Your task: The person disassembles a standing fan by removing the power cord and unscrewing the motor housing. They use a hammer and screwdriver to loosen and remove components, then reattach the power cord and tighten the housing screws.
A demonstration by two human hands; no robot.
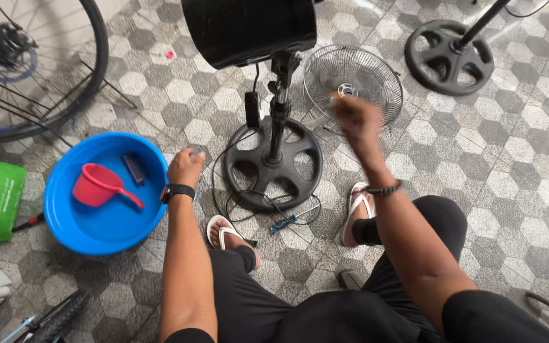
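A seated person works over a pedestal fan on a hexagon-tiled floor. The left hand [185, 166] rests low beside the blue plastic basin [90, 232], fingers curled together over something small and clear; what it is cannot be made out. The right hand [355, 121] is raised and blurred in front of the round wire fan guard [376, 73], fingers pinched on a small orange piece. The guard lies flat on the tiles just right of the fan's black, spoked round base [273, 166], from which a jointed pole rises to the dark fan head [249, 28]. In the basin lie one red dipper [100, 185] and one dark brush [135, 168]. A second spoked base [449, 57] stands well apart, top right. Two sandals are worn.
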